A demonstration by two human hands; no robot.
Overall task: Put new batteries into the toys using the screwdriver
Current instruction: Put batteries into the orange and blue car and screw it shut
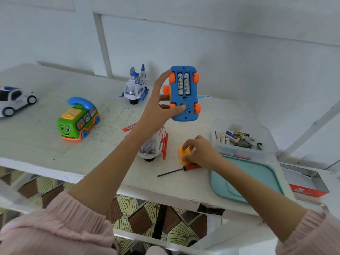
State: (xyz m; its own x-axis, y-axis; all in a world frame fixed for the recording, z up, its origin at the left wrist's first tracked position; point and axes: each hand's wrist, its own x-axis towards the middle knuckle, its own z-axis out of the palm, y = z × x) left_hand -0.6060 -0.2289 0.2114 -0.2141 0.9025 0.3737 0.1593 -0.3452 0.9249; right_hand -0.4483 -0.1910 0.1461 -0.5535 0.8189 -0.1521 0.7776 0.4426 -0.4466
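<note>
At the far left of the white tabletop (46,144) we see a white toy car (15,100) cut by the picture's edge, then a green toy bus (78,120) with open room around it. Further back stands a blue-and-white toy helicopter (137,85). Our left hand (158,105) holds the blue toy car (184,93) in the air, underside facing us, grip closed around its side; its open compartment holds two batteries (183,84). Below it stands a red-and-white toy helicopter (156,144). Our right hand (200,153) pinches a yellow cover (184,153) on the tabletop, just above the screwdriver (181,168) near the front edge. At right, a clear box (239,150) holds loose batteries, with its teal lid (257,181) beside it at the edge.
</note>
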